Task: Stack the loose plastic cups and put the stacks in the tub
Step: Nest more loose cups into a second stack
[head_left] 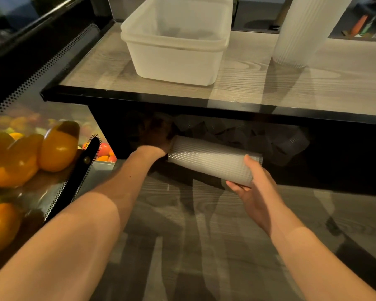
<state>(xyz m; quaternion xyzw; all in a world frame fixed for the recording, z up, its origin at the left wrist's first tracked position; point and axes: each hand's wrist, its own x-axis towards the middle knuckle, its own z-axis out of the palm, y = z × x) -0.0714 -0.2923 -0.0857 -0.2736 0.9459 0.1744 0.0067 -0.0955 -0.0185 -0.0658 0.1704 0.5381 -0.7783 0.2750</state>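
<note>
Within right grip: cup stack.

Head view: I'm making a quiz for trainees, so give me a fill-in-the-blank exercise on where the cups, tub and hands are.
1. The right hand holds a stack of cups lying on its ____.
2. The tub on the counter holds ____ cups.
3. The left hand reaches into the dark space ____ the counter.
4. The tall stack stands to the ____ of the tub.

Missing words: side; no; under; right
</note>
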